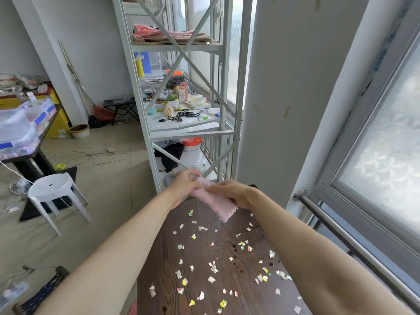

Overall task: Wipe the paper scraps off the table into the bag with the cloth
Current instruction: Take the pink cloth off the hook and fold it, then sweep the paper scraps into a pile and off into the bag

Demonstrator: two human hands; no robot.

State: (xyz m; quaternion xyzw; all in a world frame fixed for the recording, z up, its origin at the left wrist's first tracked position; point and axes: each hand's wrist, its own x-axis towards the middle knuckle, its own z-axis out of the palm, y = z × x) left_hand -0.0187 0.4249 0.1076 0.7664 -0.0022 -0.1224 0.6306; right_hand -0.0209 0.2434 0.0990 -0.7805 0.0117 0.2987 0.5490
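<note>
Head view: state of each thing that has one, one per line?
cloth: pink, held up over the far end of the table, lower end hanging, not yet wiping
left hand: closed on the cloth's far edge
right hand: closed on the cloth's near side
paper scraps: scattered loose across the table, unswept
table: dark wood, littered
bag: not identifiable in this view

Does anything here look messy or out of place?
Yes. Small torn paper scraps are scattered all over the dark wooden table. Both hands, left hand and right hand, hold a pink cloth above the far end. Loose cables also trail across the floor.
</note>
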